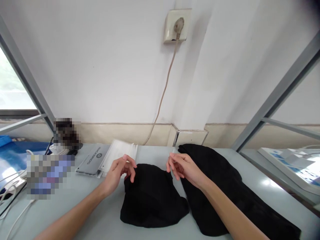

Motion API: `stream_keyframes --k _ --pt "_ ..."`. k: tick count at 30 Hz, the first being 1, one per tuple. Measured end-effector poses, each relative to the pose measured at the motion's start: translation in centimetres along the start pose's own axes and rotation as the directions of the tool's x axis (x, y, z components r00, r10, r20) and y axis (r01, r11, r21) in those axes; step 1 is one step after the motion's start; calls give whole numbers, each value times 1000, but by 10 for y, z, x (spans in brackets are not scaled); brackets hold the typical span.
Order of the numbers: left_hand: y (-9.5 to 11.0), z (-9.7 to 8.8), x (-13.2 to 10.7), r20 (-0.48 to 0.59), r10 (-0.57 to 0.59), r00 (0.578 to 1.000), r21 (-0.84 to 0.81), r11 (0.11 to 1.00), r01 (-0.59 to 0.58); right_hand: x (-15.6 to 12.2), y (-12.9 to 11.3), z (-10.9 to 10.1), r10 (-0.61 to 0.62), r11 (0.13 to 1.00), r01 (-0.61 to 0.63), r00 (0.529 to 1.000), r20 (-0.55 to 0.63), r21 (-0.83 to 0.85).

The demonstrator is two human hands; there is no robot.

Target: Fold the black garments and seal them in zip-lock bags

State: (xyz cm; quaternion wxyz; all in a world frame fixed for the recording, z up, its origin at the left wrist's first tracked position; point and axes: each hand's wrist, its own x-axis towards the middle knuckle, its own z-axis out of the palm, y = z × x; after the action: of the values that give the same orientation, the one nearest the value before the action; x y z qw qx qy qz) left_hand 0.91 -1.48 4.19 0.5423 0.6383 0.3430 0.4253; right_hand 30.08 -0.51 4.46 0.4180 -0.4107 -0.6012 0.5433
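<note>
High on the white wall [112, 66], a pale socket [171, 27] with a plug [179, 25] in it; down and leftward from the socket, a thin beige cord [165, 85]; below the socket to its left, on the counter [107, 226], a grey packet [91, 157] lettered ROCKBROS beside pale plastic sleeves [118, 153]; farther left of the socket, a white cable [21, 212] and a bright window [15, 83]; on both sides of the socket, slanting grey bars [282, 80].

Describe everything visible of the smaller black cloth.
The smaller cloth is plain, matte black, apparently fabric, with a rounded bulge at lower right. It lies on the table, left of the larger cloth. The left hand is at its upper left, the right hand near its upper right; contact is unclear.
</note>
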Motion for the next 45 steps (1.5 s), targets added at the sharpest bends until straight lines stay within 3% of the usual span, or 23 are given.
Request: stream_keyframes --k 3,5,7,9,13,17,20,22,24,26,28,34,38,41,45 --pt "-1 4 -5 144 -128 981 362 929 69 -2 4 3 96 988 -75 983 158 -135" --pt "-5 8 -8 172 -134 976 556 831 17 -4 6 7 189 961 -118 940 286 -249" --pt "-8 11 -9 164 -82 983 649 760 -45 -5 8 12 254 930 -129 902 350 -345" --pt "-10 12 -9 145 19 989 692 712 -115 -6 9 14 224 902 -72 920 320 -426" --pt "-11 8 -7 178 189 966 748 611 -258 -2 18 11 -21 781 107 989 147 -615" --pt "-13 8 -9 225 124 966 713 655 -250 4 36 8 -122 499 125 990 73 -857" --pt "-11 13 -13 275 42 961 634 743 -214 6 40 11 -227 281 30 973 -37 -959" --pt "-9 16 -15 272 41 961 591 782 -200 5 37 13 -295 195 -19 952 -77 -981" --pt "-10 17 -15 246 113 963 610 754 -245 4 33 14 -276 236 -1 959 -67 -972" --pt "-14 15 -12 237 209 949 691 651 -316 3 32 14 -205 376 58 978 -22 -925" --pt "-19 11 -8 270 219 938 755 556 -348 2 34 15 -180 478 114 983 30 -871" --pt "-24 8 -8 335 102 937 814 470 -342 -2 35 22 -151 511 226 973 172 -829" --pt "-32 10 -10 379 118 918 819 419 -392 -7 20 26 -77 625 221 972 222 -749" --pt "-42 7 -7 368 155 917 835 379 -399 -9 15 24 -16 663 225 958 287 -714" --pt "-48 2 -3 315 206 926 826 422 -375 -6 20 18 -108 675 233 970 219 -700"
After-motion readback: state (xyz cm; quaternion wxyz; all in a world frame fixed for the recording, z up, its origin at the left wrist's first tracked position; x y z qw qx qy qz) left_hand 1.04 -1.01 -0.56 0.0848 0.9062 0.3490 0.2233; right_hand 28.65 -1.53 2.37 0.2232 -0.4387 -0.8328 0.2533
